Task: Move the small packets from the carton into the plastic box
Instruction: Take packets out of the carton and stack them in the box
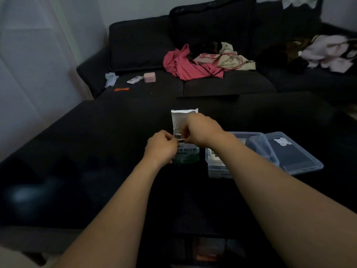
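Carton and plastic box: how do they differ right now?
The carton is opaque white and green with printed text; the plastic box is clear. The carton stands with its flap up, gripped by the left hand while the right hand reaches in; the plastic box lies untouched. Both sit open on the dark table.

sofa [222, 84] | pink clothes [185, 64] (heaped) | pink case [149, 77] | orange strip [121, 89]
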`<state>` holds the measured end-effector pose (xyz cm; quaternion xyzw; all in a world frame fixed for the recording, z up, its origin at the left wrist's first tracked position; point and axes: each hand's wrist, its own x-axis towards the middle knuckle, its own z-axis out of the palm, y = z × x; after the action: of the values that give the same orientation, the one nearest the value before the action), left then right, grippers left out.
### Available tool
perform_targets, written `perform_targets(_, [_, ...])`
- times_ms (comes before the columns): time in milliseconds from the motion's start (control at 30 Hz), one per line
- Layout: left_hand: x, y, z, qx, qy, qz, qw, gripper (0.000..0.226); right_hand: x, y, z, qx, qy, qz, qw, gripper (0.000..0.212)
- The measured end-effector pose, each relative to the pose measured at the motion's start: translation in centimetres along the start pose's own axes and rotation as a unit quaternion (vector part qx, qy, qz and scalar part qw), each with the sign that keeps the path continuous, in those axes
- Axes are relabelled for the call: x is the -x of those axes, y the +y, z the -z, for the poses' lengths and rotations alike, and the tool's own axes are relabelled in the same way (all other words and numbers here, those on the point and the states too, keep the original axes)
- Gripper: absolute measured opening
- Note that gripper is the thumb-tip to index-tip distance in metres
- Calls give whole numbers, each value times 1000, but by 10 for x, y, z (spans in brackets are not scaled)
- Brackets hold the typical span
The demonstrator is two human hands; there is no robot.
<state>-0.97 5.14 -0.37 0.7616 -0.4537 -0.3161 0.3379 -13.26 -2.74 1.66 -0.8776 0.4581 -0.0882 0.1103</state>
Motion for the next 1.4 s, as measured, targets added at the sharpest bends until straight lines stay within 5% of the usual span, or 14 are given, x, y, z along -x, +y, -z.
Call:
perform_targets(267, [2, 3, -2, -67, 57, -8, 996, 13, 9, -3, 8, 73, 14, 53, 996, 10])
perform_targets(467, [5, 2, -4, -129, 139, -43, 981, 20, 12, -2, 18, 42, 99, 54, 993, 7])
perform_targets(867, [14, 10, 1, -101, 117, -19, 988, 24, 30, 34, 56, -262, 181, -32, 948, 4])
perform_targets(967, [17, 12, 1, -75, 227, -57, 969, 20, 40, 43, 61, -406, 169, -67, 896, 7])
perform_targets(1067, [22, 16, -1, 34, 310, -209, 927, 19, 48, 46, 61, -496, 107, -80, 858, 8])
perform_targets(1200, [28, 24, -12, 80, 185, -314, 928, 29, 56, 48, 64, -479, 2, -68, 875, 24])
perform_targets(1400, [30, 26, -22, 126, -32, -179, 975, 22, 62, 48, 66, -460, -15, -57, 886, 19])
